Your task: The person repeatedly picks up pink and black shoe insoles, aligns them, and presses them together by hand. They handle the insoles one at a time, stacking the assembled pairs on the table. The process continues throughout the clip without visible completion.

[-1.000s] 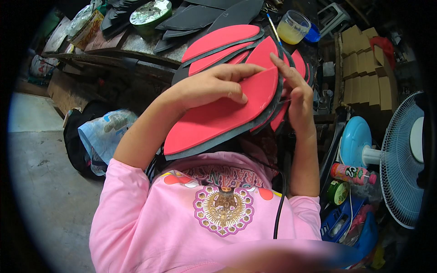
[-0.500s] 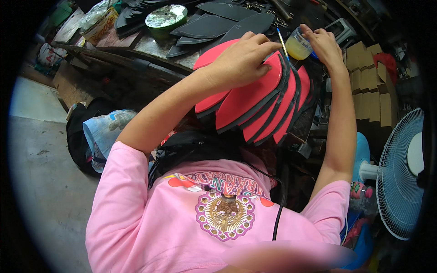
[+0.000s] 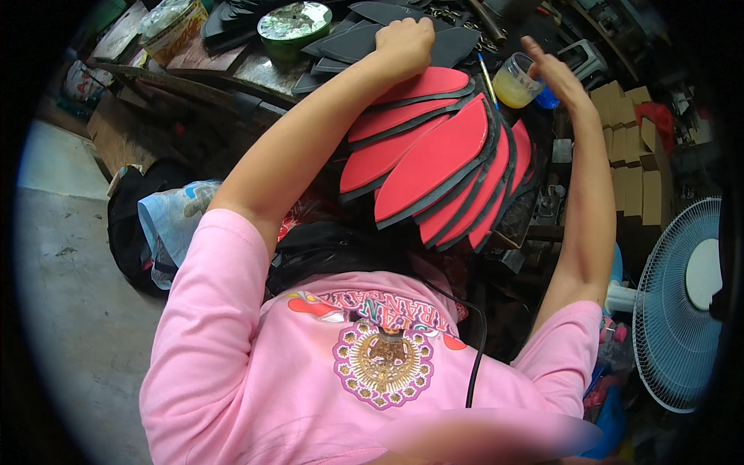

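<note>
Left hand point(image 3: 404, 43) closed, gripping the far end of the red soles point(image 3: 434, 159), which are now fanned wider than half a second ago and lie against the bench point(image 3: 232, 70) edge. Right hand point(image 3: 552, 74) open, fingers spread, lifted just off the glue cup point(image 3: 518, 80) it was touching before. Brush point(image 3: 486, 74) beside cup. Black soles point(image 3: 372, 43) behind; fan point(image 3: 682, 302) right.

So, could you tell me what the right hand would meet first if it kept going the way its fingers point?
Probably the clear cup of yellow liquid: the right hand reaches open-fingered just beside its rim, though depth is hard to judge here.
</note>
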The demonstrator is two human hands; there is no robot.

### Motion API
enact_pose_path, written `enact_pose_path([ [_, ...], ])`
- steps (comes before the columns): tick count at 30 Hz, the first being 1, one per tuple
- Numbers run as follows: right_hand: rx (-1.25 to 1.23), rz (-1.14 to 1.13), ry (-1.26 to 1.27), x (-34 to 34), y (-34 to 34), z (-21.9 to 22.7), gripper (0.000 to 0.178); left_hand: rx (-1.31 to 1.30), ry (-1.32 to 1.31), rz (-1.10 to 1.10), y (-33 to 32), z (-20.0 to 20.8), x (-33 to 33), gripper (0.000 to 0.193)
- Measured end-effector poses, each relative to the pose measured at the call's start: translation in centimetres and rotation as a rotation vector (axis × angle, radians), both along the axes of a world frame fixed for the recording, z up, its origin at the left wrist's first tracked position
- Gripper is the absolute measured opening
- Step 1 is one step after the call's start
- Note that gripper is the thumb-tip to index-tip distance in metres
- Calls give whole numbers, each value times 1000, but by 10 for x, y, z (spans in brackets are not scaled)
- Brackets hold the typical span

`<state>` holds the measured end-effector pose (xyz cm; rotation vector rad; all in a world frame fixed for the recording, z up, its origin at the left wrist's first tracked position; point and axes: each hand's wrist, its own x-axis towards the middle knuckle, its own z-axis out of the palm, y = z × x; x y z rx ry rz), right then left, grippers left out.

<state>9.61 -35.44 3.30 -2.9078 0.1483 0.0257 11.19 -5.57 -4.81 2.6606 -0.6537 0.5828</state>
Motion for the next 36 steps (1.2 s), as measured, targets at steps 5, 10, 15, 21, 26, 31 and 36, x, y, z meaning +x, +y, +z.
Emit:
enact_pose_path([
  [5,339,351,-729,-43,-12,27,79,52,290,65,-7,4,26,31],
  [10,337,307,-769,-95,21,9,79,-128,357,72,-4,12,25,30],
  [15,569,328,-890,-151,84,-13,56,-497,141,-21,-1,28,11,19],
  [21,171,705,-581,-206,172,-69,91,-781,-141,-44,11,67,-7,19],
  [26,59,658,-492,-196,171,-71,109,-987,-147,-58,31,80,-24,17],
  [31,80,614,-477,-165,157,-73,114,-1275,-108,-360,47,89,-32,16],
  [36,874,505,-256,-140,137,-72,95,-1582,-12,-486,57,76,-44,13],
])
